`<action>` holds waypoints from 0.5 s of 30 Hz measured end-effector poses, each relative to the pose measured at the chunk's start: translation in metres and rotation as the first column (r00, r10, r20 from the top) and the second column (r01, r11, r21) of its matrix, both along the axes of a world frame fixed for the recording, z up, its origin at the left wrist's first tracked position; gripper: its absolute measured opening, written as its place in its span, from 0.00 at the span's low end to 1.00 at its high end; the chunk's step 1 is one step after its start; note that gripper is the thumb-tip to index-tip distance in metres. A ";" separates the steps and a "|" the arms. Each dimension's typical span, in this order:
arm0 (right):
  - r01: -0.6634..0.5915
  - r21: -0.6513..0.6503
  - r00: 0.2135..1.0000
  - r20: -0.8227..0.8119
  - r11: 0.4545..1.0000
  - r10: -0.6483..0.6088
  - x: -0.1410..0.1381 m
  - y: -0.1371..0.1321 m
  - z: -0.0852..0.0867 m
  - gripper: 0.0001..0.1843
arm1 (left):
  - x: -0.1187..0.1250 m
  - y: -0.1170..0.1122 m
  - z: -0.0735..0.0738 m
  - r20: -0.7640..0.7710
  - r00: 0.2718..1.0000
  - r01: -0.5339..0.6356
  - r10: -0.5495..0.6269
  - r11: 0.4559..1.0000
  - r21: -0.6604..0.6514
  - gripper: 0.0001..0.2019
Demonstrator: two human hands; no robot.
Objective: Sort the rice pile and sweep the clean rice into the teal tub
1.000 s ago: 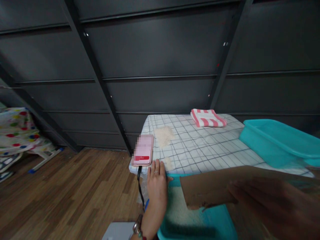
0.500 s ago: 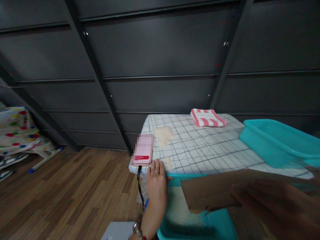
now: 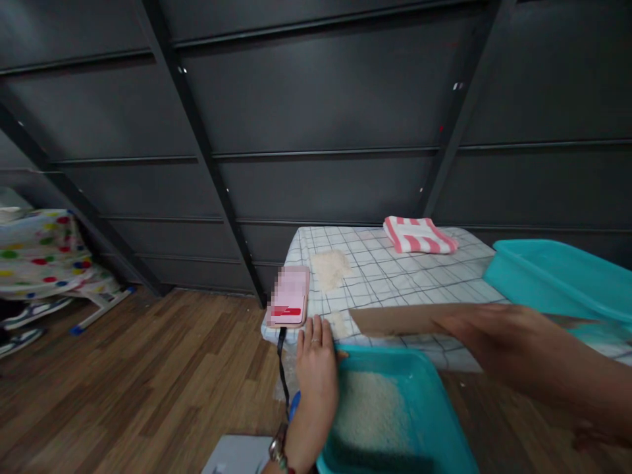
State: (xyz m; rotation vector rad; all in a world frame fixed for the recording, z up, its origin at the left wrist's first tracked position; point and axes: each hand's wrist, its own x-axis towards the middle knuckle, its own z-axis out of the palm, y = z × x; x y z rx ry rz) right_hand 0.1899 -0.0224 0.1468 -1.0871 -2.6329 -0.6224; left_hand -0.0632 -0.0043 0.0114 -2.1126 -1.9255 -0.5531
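My left hand [image 3: 316,361] grips the near-left corner of a teal tub [image 3: 429,401] that holds white rice [image 3: 372,413], just below the edge of a table with a checked cloth [image 3: 395,276]. My right hand [image 3: 498,336] holds a flat brown piece of cardboard [image 3: 395,319] level above the tub, at the table's front edge. On the cloth lies a pile of spilled rice [image 3: 329,266], and a smaller patch of rice [image 3: 340,322] is near my left fingers.
A pink phone [image 3: 289,305] with a black cable lies at the table's left corner. A folded pink-striped towel [image 3: 419,235] sits at the back. A second teal tub [image 3: 563,276] stands at the right. Dark metal wall behind; wood floor to the left.
My right hand has lifted the cardboard from its tilt over the tub up to table-edge height, uncovering the rice. The view has shifted slightly. My left hand stays on the tub's corner.
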 end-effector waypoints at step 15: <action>-0.144 -0.114 0.980 0.120 0.983 0.158 -0.053 0.092 0.007 0.17 | 0.003 0.000 -0.014 0.263 0.965 -0.043 0.017 0.995 0.094 0.38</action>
